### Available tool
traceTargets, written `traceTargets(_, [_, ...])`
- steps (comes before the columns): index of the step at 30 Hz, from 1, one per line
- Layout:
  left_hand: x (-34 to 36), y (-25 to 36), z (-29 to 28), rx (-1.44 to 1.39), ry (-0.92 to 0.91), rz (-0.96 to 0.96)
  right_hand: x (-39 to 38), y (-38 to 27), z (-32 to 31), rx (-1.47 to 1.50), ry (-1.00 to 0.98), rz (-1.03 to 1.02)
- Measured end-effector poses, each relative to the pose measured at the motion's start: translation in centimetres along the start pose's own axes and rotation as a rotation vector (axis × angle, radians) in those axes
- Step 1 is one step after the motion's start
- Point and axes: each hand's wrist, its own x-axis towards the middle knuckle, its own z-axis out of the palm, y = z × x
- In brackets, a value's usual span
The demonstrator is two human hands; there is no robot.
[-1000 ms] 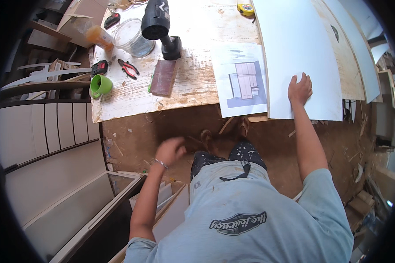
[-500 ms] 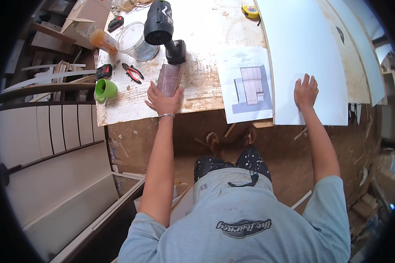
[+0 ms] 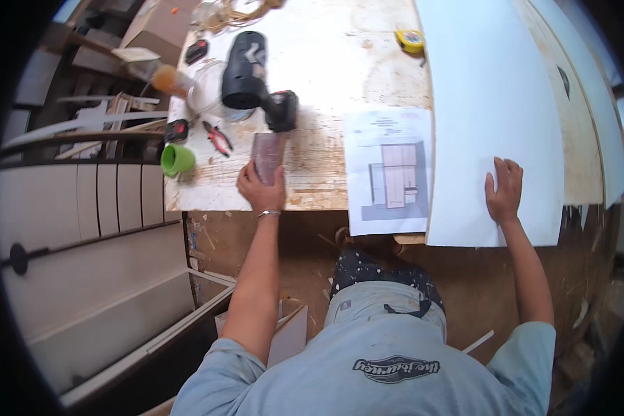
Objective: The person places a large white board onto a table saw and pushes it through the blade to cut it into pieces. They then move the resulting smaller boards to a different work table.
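Nearest: blue shirt (image 3: 402, 340) and dark speckled trousers (image 3: 357, 269), both on the near side of the printed sheet (image 3: 364, 182). Pale-panelled cabinet (image 3: 87, 263) stood well off to the sheet's near left. Sheet lay flat on the worktop (image 3: 319, 62), near end past the front edge; a drawing of a panelled unit showed on it.

Left hand (image 3: 261, 193) was left of the sheet, thumb and fingers wrapped around the near end of the brown block (image 3: 267, 154): thumb on its right side, fingers on its left. How tight, couldn't tell. Block lay on the worktop, left of the sheet, long side pointing away from the person.

Right hand (image 3: 505, 193) was right of the sheet, palm down on a white board (image 3: 492, 104), fingers extended, thumb apart, nothing gripped. Board ran along the sheet's right edge and on well beyond it.

Green cup (image 3: 179, 160) sat well left of the sheet; red-and-black pliers (image 3: 218, 140) and a battery (image 3: 177, 130), same side, slightly farther. Black power tool (image 3: 244, 73) stood beyond and left of the sheet. Clear tub (image 3: 206, 89) and orange bottle (image 3: 166, 80), both blurred, farther left of the sheet. Tape measure (image 3: 410, 41) lay beyond the sheet, beside the board. Second battery (image 3: 196, 51) and coiled cord (image 3: 248, 15), far left beyond the sheet.
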Motion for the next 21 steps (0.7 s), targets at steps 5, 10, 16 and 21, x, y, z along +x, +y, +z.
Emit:
traceTargets(5, [0.2, -0.2, 1.0, -0.01, 0.038, 0.076, -0.1, 0.8, 0.5, 0.057, 0.064, 0.051])
traceTargets(10, [0.4, 0.4, 1.1, 0.039, -0.01, 0.039, 0.4, 0.7, 0.3, 0.072, 0.072, 0.102])
traceTargets(16, [0.3, 0.6, 1.1, 0.089, -0.022, 0.01, 0.0, 1.3, 0.6, 0.084, 0.061, 0.146])
traceTargets(21, [0.6, 1.1, 0.8, 0.071, -0.047, -0.021, -0.1, 1.3, 0.8, 0.04, 0.06, 0.135])
